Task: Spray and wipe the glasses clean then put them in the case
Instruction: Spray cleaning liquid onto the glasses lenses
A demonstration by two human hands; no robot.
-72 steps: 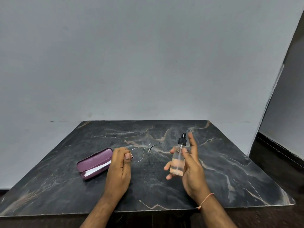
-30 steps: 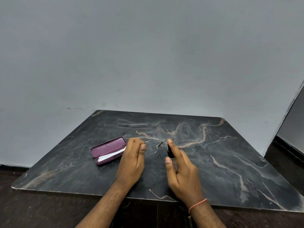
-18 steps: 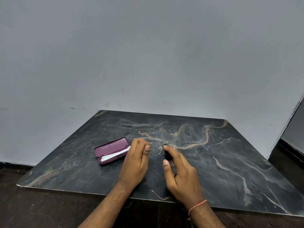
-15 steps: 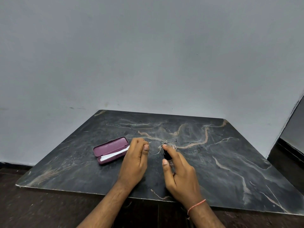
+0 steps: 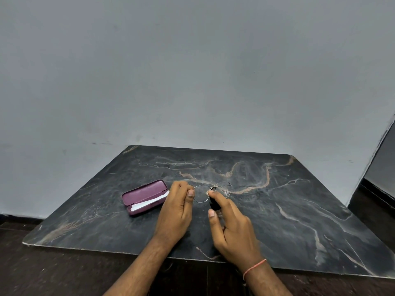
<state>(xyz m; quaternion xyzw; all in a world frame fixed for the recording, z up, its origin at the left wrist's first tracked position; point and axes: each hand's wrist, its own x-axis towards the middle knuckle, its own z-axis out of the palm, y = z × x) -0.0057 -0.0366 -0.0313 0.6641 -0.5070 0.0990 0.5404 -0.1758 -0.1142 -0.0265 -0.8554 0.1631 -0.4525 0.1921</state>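
I have my left hand (image 5: 177, 207) pinched on the left end of the glasses (image 5: 210, 192), a narrow grip on the thin wire frame, with the frame held just above the counter (image 5: 299, 210). Its long axis runs left to right, reaching from my left fingertips toward the far right. My right hand (image 5: 232, 226) is wrapped around the spray bottle (image 5: 214, 205), forefinger on top of the black head, and that head sits just near of the lenses, pointing at them from the near right. The spray depends on this: the nozzle is almost touching the nearer lens, so I judge the mist would land mostly there and the far right lens would want its own pass.

The bottle's body is nearly all hidden behind my palm; I cannot see how much liquid it holds. The lenses are clear and hard to pick out against the veined stone. The purple case (image 5: 144, 197) lies open to the left, just beside my left hand, with something white inside, probably the cloth.
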